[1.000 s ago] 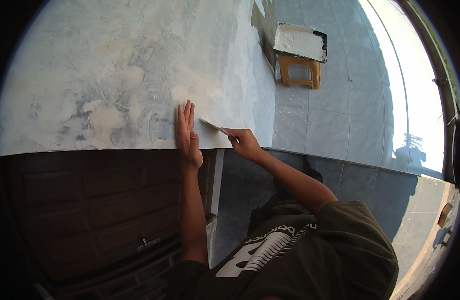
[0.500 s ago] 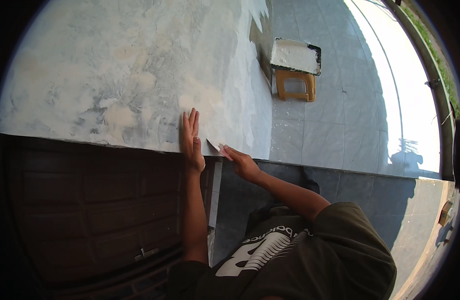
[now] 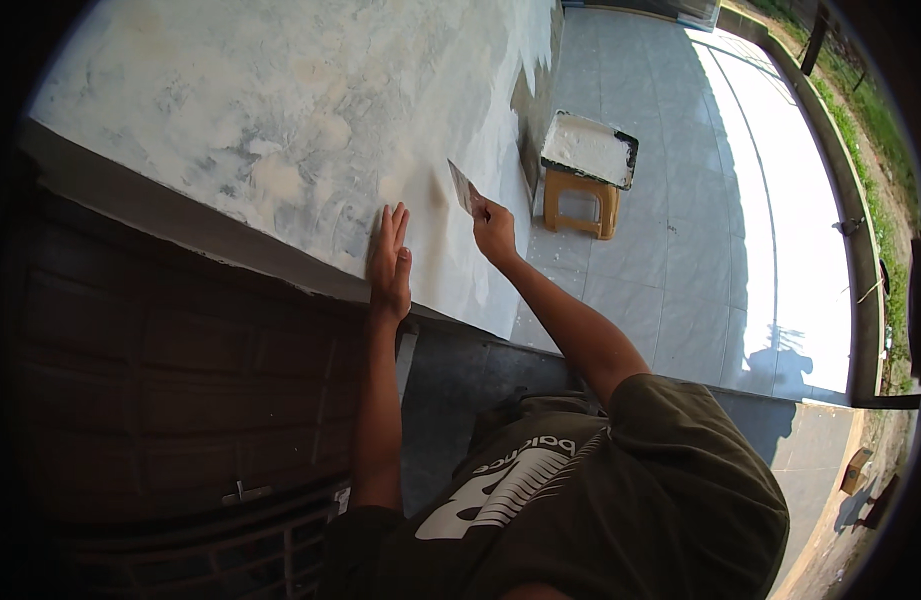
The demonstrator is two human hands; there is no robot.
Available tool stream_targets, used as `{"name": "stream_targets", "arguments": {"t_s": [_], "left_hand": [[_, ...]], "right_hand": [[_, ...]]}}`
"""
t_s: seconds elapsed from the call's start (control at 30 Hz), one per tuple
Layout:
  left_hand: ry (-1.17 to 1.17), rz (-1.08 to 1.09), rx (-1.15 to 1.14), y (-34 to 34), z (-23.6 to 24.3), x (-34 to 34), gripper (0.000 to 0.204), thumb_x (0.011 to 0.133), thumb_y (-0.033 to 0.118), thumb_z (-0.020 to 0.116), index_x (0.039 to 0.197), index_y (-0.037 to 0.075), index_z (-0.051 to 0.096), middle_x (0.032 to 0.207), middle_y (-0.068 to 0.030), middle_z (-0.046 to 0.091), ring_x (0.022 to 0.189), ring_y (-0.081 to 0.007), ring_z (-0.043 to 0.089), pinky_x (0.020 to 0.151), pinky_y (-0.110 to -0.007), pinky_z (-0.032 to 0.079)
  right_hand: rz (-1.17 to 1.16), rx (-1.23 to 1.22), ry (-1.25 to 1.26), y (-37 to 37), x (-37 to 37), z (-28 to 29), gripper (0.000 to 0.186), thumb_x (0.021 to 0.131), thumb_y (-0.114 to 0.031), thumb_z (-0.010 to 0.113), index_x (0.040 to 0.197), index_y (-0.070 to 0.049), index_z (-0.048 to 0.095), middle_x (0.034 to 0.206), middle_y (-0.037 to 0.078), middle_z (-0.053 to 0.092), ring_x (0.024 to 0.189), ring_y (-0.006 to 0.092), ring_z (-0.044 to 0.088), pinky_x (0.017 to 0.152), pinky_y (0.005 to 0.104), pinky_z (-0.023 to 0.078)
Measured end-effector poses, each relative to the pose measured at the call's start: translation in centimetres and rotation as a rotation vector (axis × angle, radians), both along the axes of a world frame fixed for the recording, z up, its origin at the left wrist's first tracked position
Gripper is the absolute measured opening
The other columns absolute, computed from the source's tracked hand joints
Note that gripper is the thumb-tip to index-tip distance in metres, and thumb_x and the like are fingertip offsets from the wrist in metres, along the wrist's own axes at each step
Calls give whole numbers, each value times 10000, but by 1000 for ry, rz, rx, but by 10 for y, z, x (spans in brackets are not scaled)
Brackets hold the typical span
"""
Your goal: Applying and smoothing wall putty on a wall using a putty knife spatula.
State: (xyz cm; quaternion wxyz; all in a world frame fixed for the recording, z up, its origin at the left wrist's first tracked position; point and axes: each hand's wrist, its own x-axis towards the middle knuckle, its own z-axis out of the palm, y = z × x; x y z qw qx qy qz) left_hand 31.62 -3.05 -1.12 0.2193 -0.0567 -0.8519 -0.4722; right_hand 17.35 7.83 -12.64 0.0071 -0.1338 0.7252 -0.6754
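My left hand [image 3: 390, 262] rests against the white, patchily plastered wall [image 3: 340, 70] near its lower edge, fingers stretched out and nothing held. To its right and farther up, my right hand [image 3: 496, 234] is closed round a putty knife [image 3: 464, 188]. The blade is thin and pale and points up toward the wall. Whether the blade touches the wall, I cannot tell. Beyond my right hand, a dark-rimmed tray of white paste [image 3: 590, 148] sits on a tan plastic stool [image 3: 607, 210].
A dark brown panelled door [image 3: 180, 370] lies below the wall's edge at the left. Grey floor tiles [image 3: 650, 260] with white specks spread on the right, reaching a sunlit strip and a low border wall [image 3: 848, 200]. A small box [image 3: 856, 468] lies at the far right.
My right hand has moved the putty knife up and away from the wall's lower edge. My left hand stays flat against the wall. The whole view has tilted slightly.
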Motion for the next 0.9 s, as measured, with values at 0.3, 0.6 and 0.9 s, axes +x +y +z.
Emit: {"name": "stream_targets", "arguments": {"t_s": [0.3, 0.6, 0.9], "left_hand": [[-50, 54, -97, 3, 4, 9, 846, 1012, 560, 273, 1518, -82, 57, 1561, -226, 282, 1467, -288, 264, 1191, -408, 148], [-40, -64, 94, -2, 0, 3, 867, 999, 587, 305, 1529, -52, 54, 1571, -220, 258, 1473, -310, 241, 1189, -437, 154], [-16, -72, 222, -5, -8, 9, 893, 981, 627, 323, 1543, -12, 54, 1582, -208, 239, 1477, -330, 224, 1186, -466, 155]], "right_hand": [[82, -21, 150, -27, 60, -19, 411, 862, -21, 566, 1254, -109, 649, 747, 259, 601, 578, 273, 611, 599, 366, 484], [210, -386, -323, 13, 65, -39, 218, 873, -4, 627, 1080, 55, 664, 971, 75, 706, 879, 144, 649, 810, 316, 537], [34, -148, 279, -51, 113, -18, 474, 838, 108, 520, 1306, 38, 549, 1329, 258, 549, 1266, 383, 513, 1036, 381, 448]]}}
